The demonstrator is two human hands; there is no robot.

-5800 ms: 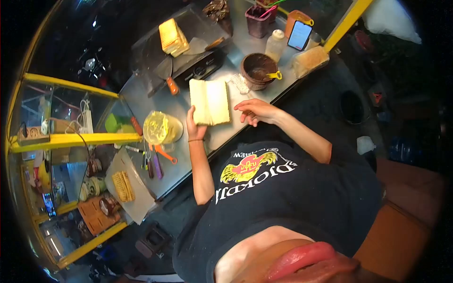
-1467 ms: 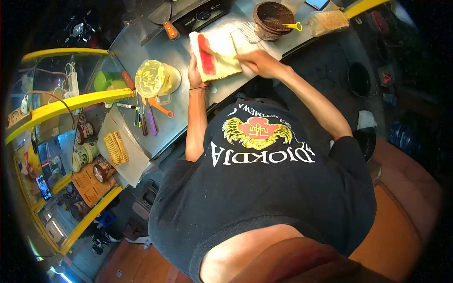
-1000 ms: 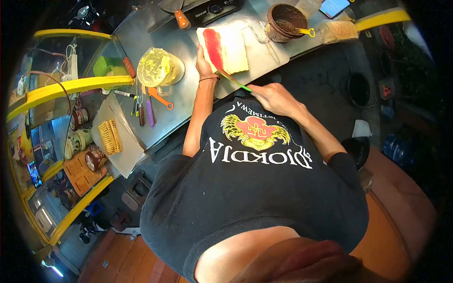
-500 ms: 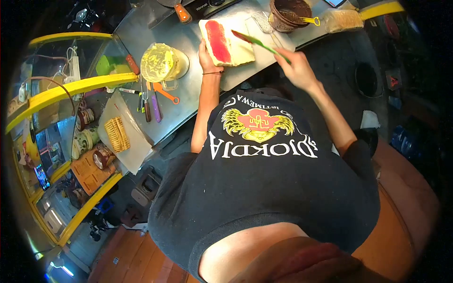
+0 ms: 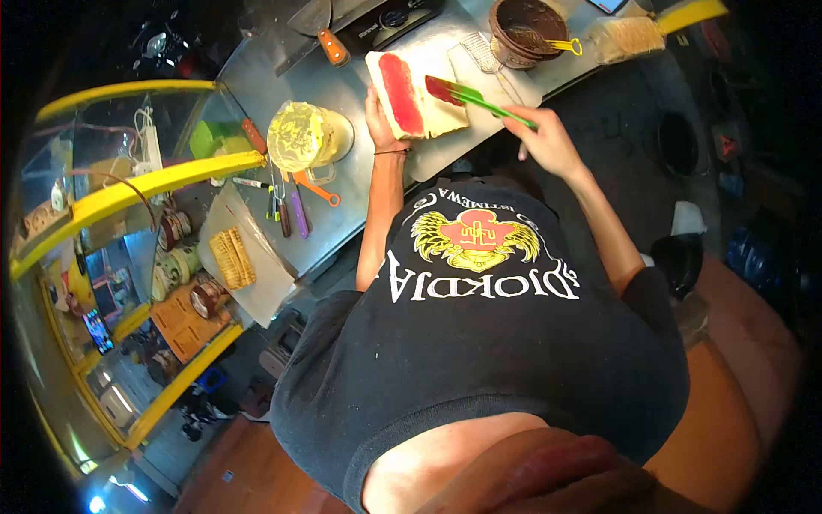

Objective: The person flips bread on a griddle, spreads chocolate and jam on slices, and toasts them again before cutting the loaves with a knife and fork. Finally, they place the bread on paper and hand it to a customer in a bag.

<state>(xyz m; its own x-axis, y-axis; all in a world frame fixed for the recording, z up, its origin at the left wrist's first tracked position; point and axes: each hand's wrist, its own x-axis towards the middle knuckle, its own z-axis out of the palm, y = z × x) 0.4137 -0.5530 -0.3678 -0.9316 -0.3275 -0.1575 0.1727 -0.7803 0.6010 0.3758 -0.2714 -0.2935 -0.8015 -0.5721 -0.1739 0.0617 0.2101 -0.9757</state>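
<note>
A slab of white bread point(image 5: 431, 68) with a broad red stripe of spread point(image 5: 399, 92) along its left part lies over the metal counter. My left hand point(image 5: 381, 122) grips the bread's left edge, its fingers partly hidden underneath. In my right hand point(image 5: 548, 141) is a green-handled spreading knife point(image 5: 484, 103), its blade coated in red. The blade rests over the plain right part of the bread. Left of the bread stands a clear jug point(image 5: 310, 137) of pale yellow spread.
A brown tub point(image 5: 524, 34) with a yellow-handled utensil stands behind a wire rack point(image 5: 481, 51). Packed bread point(image 5: 629, 40) is at the far right. A scraper point(image 5: 334, 49) lies near the stove point(image 5: 390, 21). Toasted bread point(image 5: 233, 257) sits on paper at left, by knives point(image 5: 298, 214).
The knife's red blade has come down and flattened over the bread's right part. My right hand has lowered slightly. My left hand still holds the bread; the whole view has shifted a little.
</note>
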